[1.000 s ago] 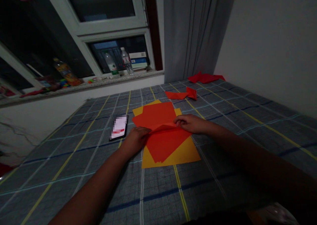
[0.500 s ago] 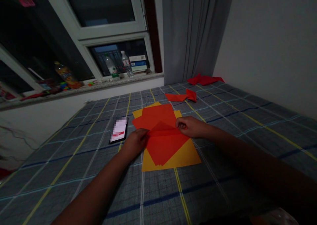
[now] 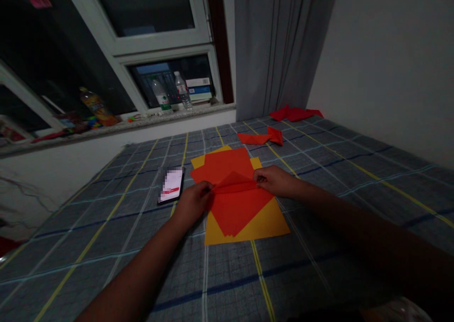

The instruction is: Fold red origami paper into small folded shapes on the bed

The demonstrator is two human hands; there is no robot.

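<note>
A stack of red paper sheets (image 3: 237, 208) lies on yellow sheets (image 3: 262, 225) on a grey plaid bedsheet (image 3: 319, 170). The top red sheet (image 3: 234, 182) is folded, with a raised flap standing up between my hands. My left hand (image 3: 194, 200) pinches the left end of the fold. My right hand (image 3: 275, 180) pinches its right end. A phone (image 3: 171, 185) with a lit screen lies just left of my left hand.
Folded red paper pieces (image 3: 261, 136) lie farther back, and more red paper (image 3: 294, 113) sits near the grey curtain (image 3: 280, 43). A window sill (image 3: 117, 123) on the left carries bottles (image 3: 181, 91), books and small items. A white wall runs along the right.
The red flap between my hands has risen from nearly flat to a raised peak. Both hands stayed at the ends of the fold, shifting only slightly.
</note>
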